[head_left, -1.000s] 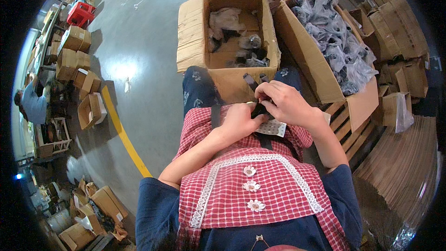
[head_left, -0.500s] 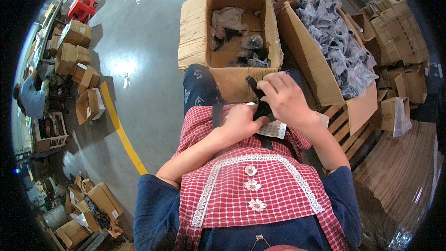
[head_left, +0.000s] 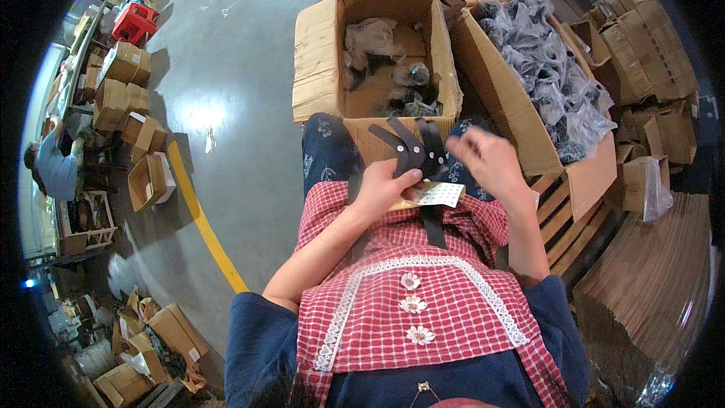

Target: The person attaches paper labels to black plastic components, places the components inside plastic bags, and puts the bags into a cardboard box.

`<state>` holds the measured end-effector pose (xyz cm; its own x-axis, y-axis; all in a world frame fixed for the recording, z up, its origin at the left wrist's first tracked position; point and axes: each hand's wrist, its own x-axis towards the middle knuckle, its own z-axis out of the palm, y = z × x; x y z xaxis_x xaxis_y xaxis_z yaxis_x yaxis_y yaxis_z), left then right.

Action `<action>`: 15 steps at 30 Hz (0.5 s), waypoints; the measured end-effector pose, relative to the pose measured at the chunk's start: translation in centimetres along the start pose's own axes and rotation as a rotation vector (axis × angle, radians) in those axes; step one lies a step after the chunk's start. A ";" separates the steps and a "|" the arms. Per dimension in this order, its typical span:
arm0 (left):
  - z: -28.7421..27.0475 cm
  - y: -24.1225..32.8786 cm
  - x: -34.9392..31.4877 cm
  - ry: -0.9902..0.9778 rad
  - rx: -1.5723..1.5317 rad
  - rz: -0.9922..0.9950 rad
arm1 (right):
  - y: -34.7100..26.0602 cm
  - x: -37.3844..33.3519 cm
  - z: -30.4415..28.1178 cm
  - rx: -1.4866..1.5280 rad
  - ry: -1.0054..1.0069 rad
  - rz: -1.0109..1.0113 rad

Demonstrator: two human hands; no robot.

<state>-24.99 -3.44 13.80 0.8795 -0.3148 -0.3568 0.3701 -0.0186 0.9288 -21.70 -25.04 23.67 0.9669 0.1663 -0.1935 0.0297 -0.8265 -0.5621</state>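
Note:
My left hand [head_left: 383, 188] is closed on black straps [head_left: 408, 153], which fan out past its fingers. Small white round dots show on their surface. A white sheet with rows of small dots [head_left: 440, 193] lies over my lap, just right of the left thumb. To the right of the straps, my right hand [head_left: 489, 157] is raised and apart from them. Its fingers are curled together and slightly blurred; whatever lies between the fingertips is too small to make out.
Before my knees stands an open cardboard box [head_left: 316, 60] with some plastic-wrapped pieces inside. Right of it, a tilted carton [head_left: 498, 94] is heaped with clear plastic bags [head_left: 555, 75]. A wooden pallet [head_left: 563, 230] and stacked cardboard sheets [head_left: 649, 272] lie nearer. A person [head_left: 57, 162] sits far left.
My right hand has moved right, away from the straps. The straps now spread out in view with white dots showing, and my left hand has shifted slightly down and left.

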 end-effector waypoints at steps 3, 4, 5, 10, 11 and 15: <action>-0.2 -0.2 0.4 0.022 -0.258 0.048 | 2.7 -1.3 1.8 -0.045 -0.372 -0.119; -0.1 0.2 0.3 0.051 -0.269 0.050 | 3.5 -1.5 2.6 -0.016 -0.410 -0.198; -0.1 0.6 0.2 0.111 -0.280 0.093 | 3.9 -1.2 3.1 0.050 -0.418 -0.205; -1.7 2.2 -0.3 0.394 -0.151 0.388 | 6.3 2.6 4.3 0.373 -0.084 0.092; -2.4 2.3 -0.5 0.425 -0.070 0.417 | 5.8 3.7 4.2 0.514 -0.077 0.203; -2.4 3.8 -1.5 0.454 0.006 0.420 | 4.8 7.2 5.1 0.942 -0.135 -0.034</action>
<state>-24.24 -0.78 17.61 0.9897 0.1389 0.0335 -0.0356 0.0131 0.9993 -15.92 -25.01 15.47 0.9301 0.2919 -0.2228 -0.2157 -0.0566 -0.9748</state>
